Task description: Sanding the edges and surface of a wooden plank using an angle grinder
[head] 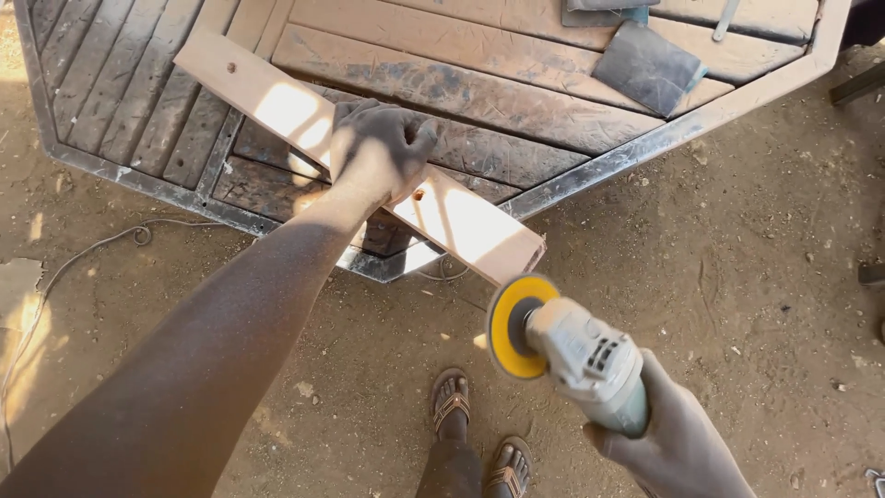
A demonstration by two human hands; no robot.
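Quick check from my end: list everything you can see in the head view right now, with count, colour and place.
wooden plank: 1, pale, lying slantwise across the table's near corner, one end overhanging
angle grinder: 1, light grey body, yellow disc just below the plank's overhanging end
octagonal table: 1, dark slatted wood with metal rim, top of view
sandpaper sheets: about 2, grey, on the table's far side
cable: 1, thin, on the dirt at left
sandals: 2, brown, on the feet, bottom centre
left hand: pressing down on the plank
right hand: gripping the grinder
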